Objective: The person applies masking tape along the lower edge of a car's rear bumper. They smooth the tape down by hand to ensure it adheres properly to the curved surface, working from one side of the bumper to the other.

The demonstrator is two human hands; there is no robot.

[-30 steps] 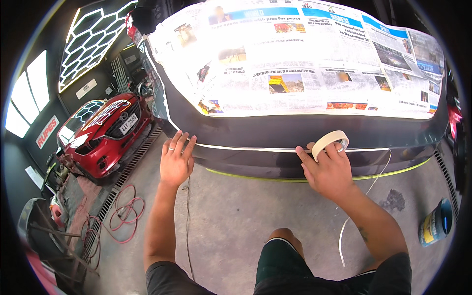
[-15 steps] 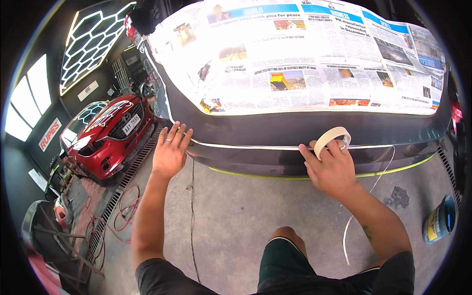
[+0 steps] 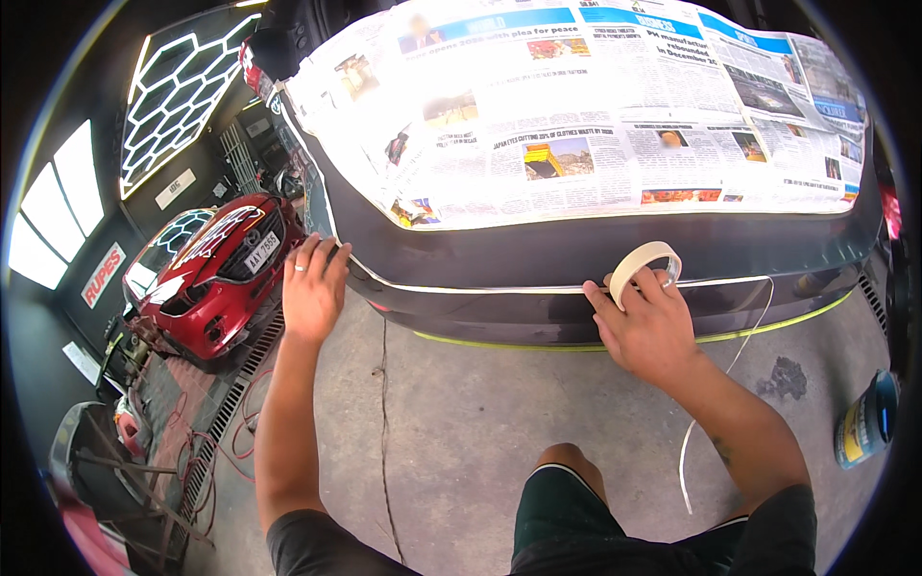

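Observation:
A dark grey car bumper (image 3: 499, 257) curves across in front of me, newspaper sheets (image 3: 567, 106) covering the panel above it. Along its crease runs a thin white strip (image 3: 480, 289), whose loose end hangs toward the floor on the right. My right hand (image 3: 648, 326) carries a roll of masking tape (image 3: 645, 267) hooked over its fingers, with the thumb side against the bumper at the strip. My left hand (image 3: 315, 293), fingers stretched out and a ring on one, is at the bumper's left corner beside the strip. Whether its fingertips touch the bumper cannot be made out.
A yellow-green tape line (image 3: 538, 346) follows the bumper's lower edge. On the concrete floor stands a blue bucket (image 3: 864, 422) at the right. A red car (image 3: 206, 278), a floor drain grate, red hoses (image 3: 202, 451) and a dark stand (image 3: 96, 461) are on the left.
My left hand has slid left along the bumper's corner, away from the right hand. The right hand stays at the same spot with the tape roll. The view has shifted slightly.

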